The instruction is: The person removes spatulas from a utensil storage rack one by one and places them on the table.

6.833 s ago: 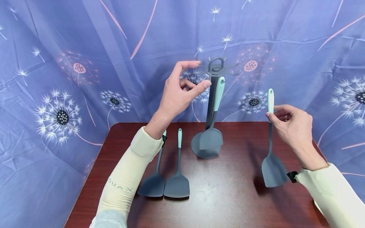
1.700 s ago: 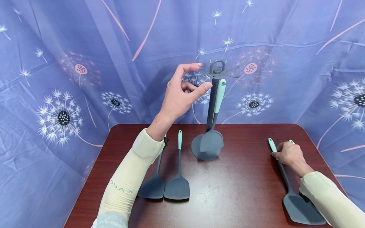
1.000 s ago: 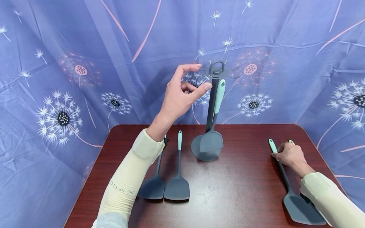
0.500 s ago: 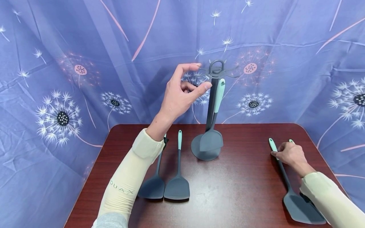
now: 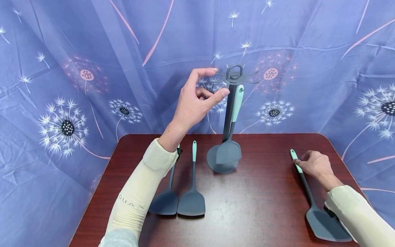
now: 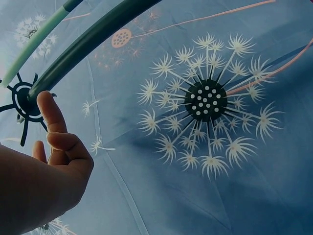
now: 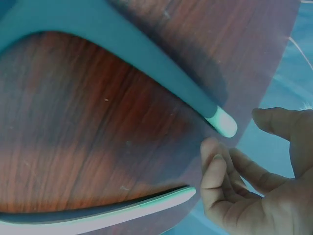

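Observation:
A dark grey utensil rack (image 5: pixel 228 113) stands at the back of the table, and a spatula (image 5: pixel 229 152) with a mint handle hangs from one of its hooks. My left hand (image 5: pixel 192 99) is beside the rack's top, index fingertip near a hook and thumb tip at the pole. A visible gap separates finger and thumb. At the right, another grey spatula (image 5: pixel 325 224) lies on the table, its mint handle under the thumb side of my right hand (image 5: pixel 314 168). In the right wrist view that hand's thumb and loosely bent fingers grip nothing; two mint handle ends lie beyond the fingertips.
Two more spatulas, one (image 5: pixel 165 202) partly behind my left sleeve and one (image 5: pixel 192 204) to its right, lie side by side on the brown table (image 5: pixel 253 199). A blue dandelion-print cloth (image 5: pixel 172 34) hangs along the table's back and sides.
A spatula held up by my right hand several seconds ago now lies at the right. The right hand has just risen slightly, and its fingers have come off the handle. My left hand stays put.

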Demonstrator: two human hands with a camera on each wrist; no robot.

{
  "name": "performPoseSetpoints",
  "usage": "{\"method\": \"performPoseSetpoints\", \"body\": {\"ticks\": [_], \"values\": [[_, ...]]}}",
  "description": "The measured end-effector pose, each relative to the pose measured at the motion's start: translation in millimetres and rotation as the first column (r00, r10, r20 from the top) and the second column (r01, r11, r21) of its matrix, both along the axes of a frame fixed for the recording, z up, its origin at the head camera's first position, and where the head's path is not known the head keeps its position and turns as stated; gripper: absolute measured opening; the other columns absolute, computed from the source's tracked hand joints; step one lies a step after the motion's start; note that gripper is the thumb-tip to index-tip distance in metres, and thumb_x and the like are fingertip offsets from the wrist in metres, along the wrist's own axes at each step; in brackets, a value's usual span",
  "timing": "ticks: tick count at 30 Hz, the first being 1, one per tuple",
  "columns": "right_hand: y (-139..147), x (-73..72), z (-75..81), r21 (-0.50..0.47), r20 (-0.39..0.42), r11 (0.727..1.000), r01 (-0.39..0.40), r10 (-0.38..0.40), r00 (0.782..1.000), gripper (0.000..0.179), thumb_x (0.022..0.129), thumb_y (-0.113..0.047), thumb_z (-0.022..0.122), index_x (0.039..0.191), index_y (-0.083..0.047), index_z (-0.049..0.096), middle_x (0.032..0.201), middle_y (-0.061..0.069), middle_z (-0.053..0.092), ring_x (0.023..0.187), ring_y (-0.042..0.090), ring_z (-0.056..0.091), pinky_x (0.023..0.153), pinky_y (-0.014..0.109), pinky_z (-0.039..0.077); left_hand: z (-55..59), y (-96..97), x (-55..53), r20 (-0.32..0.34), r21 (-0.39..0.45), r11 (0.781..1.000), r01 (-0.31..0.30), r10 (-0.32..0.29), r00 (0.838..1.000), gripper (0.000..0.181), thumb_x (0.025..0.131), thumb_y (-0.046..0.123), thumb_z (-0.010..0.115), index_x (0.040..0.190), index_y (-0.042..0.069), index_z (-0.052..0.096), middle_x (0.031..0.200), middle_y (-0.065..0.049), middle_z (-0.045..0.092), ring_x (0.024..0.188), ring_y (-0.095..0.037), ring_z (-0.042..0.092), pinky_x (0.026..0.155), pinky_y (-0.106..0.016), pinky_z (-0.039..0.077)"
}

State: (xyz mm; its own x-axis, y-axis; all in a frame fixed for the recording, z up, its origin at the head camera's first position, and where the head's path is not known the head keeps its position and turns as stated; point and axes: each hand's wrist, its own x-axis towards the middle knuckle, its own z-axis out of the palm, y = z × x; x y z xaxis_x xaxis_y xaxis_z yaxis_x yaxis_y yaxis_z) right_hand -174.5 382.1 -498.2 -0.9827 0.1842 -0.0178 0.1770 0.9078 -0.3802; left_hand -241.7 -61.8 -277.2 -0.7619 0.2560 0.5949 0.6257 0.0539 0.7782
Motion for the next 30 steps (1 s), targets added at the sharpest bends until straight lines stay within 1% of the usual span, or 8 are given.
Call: {"method": "performPoseSetpoints", "body": {"ticks": [4,11,16,19,22,24,27,30], "values": [[-4.1,0.0,3.5,0.001,-0.039,1.000,-0.007,0.007,0.999,0.036,0.092,-0.031,0.077,0.090,0.004,0.069,0.078,0.020,0.069,0.077,0.045,0.064,0.060,0.046,0.050,0.0,0.7,-0.2,0.006,-0.001,1.000,-0.003,0.003,1.000,0.054,0.092,0.026,0.085,0.137,0.014,0.057,0.142,0.016,0.061,0.073,-0.021,0.071,0.062,-0.032,0.046],[-20.6,-0.5,21.2,-0.027,-0.133,0.999,-0.036,0.032,0.991,0.042,0.095,-0.034,0.075,0.104,0.007,0.070,0.084,0.021,0.072,0.077,0.041,0.066,0.060,0.044,0.049,0.9,1.7,-0.3,0.017,-0.008,1.000,-0.010,0.010,1.000,0.058,0.091,0.028,0.086,0.139,0.013,0.056,0.144,0.010,0.059,0.072,-0.021,0.070,0.062,-0.032,0.046],[-42.9,2.1,40.5,-0.053,-0.230,0.995,-0.082,0.068,0.971,0.042,0.096,-0.035,0.075,0.111,0.005,0.071,0.085,0.015,0.076,0.079,0.038,0.070,0.068,0.048,0.051,0.6,1.4,0.6,0.024,-0.011,1.000,-0.018,0.019,1.000,0.058,0.091,0.027,0.086,0.139,0.015,0.057,0.144,0.008,0.058,0.073,-0.021,0.070,0.062,-0.032,0.045],[-58.3,3.9,55.1,-0.070,-0.296,0.992,-0.105,0.080,0.952,0.042,0.096,-0.035,0.076,0.115,0.002,0.072,0.089,0.014,0.078,0.082,0.036,0.073,0.071,0.046,0.051,0.4,1.4,1.1,0.026,-0.011,1.000,-0.021,0.021,0.999,0.058,0.091,0.027,0.086,0.139,0.015,0.057,0.145,0.007,0.058,0.073,-0.021,0.070,0.062,-0.032,0.045],[-71.4,5.4,71.6,-0.091,-0.341,0.989,-0.114,0.077,0.937,0.042,0.096,-0.037,0.076,0.120,-0.002,0.073,0.093,0.011,0.079,0.080,0.023,0.074,0.070,0.035,0.049,0.4,1.6,1.1,0.020,-0.011,1.000,-0.019,0.019,1.000,0.058,0.091,0.027,0.086,0.139,0.014,0.057,0.144,0.008,0.059,0.073,-0.021,0.070,0.062,-0.032,0.045],[-78.8,6.1,81.8,-0.109,-0.370,0.986,-0.128,0.079,0.926,0.044,0.096,-0.037,0.077,0.124,-0.004,0.072,0.096,0.011,0.079,0.077,0.005,0.070,0.069,0.026,0.047,0.4,1.6,1.1,0.017,-0.011,1.000,-0.018,0.019,1.000,0.058,0.091,0.027,0.086,0.139,0.014,0.056,0.145,0.008,0.058,0.073,-0.021,0.070,0.061,-0.032,0.045],[-89.6,8.3,95.8,-0.147,-0.405,0.977,-0.152,0.081,0.911,0.045,0.096,-0.037,0.078,0.128,-0.006,0.072,0.099,0.010,0.079,0.074,-0.018,0.058,0.066,0.015,0.044,0.6,1.3,1.1,0.017,-0.012,1.000,-0.017,0.017,1.000,0.058,0.091,0.027,0.086,0.140,0.014,0.056,0.145,0.007,0.058,0.073,-0.021,0.070,0.061,-0.032,0.045],[-101.0,10.2,107.6,-0.181,-0.439,0.968,-0.174,0.078,0.895,0.043,0.095,-0.036,0.080,0.128,-0.009,0.074,0.100,0.009,0.079,0.074,-0.025,0.053,0.067,0.010,0.043,0.9,0.5,1.1,0.013,-0.014,1.000,-0.015,0.016,1.000,0.058,0.092,0.027,0.085,0.140,0.013,0.056,0.145,0.007,0.058,0.073,-0.021,0.070,0.062,-0.033,0.046]]}}
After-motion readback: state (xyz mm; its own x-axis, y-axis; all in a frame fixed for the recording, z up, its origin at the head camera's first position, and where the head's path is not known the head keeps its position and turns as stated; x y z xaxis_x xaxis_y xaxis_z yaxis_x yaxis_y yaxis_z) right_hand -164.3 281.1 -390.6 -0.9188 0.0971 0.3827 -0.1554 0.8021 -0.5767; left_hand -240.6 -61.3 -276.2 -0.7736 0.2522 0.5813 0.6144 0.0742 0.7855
